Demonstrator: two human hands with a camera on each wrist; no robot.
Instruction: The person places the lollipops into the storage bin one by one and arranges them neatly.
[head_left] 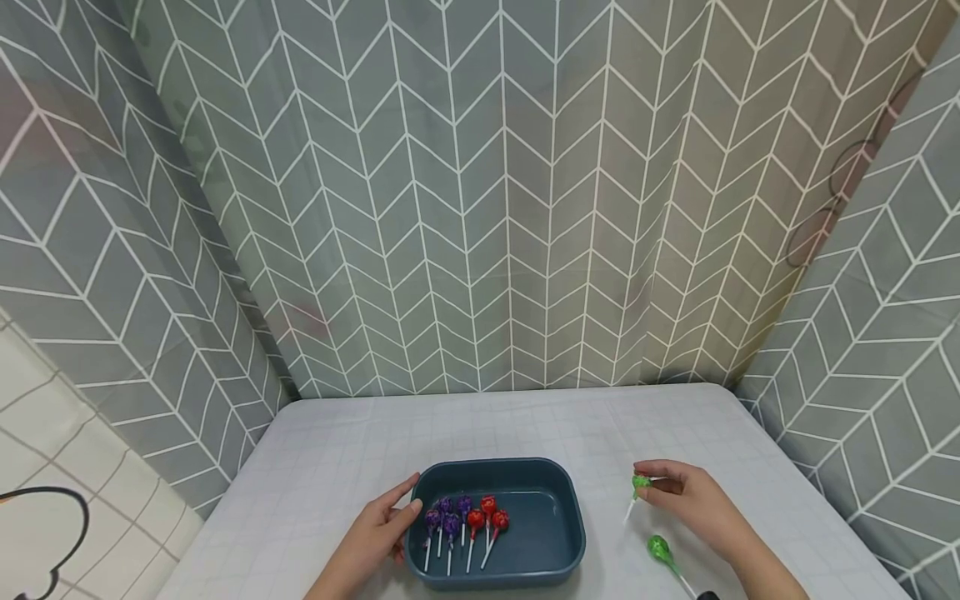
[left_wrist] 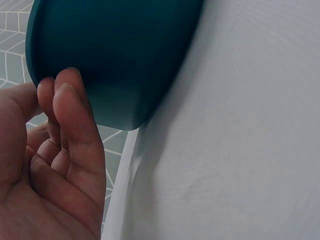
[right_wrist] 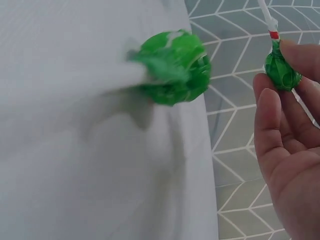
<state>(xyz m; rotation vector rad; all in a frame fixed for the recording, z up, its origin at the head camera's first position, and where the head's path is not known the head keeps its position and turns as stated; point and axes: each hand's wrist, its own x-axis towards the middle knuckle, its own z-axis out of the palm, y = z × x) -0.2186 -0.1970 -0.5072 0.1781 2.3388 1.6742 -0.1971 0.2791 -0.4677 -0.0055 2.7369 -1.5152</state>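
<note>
Meanwhile, right hand (head_left: 693,500) fingers pinch one green lollipop (head_left: 640,482); another (head_left: 659,547) waits near the worktop's front edge; left hand (head_left: 378,529), fingers straight, steadies the tray (head_left: 570,533) holding seven.

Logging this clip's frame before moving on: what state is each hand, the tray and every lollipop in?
left hand: fingers straight, touching the tray's left wall
right hand: pinching one green lollipop
blue tray: upright on the table, holding lollipops
purple lollipops: lying in the tray, wrapped
red lollipops: lying in the tray, wrapped
held green lollipop: wrapped, stick pointing down
second green lollipop: lying on the table
</note>
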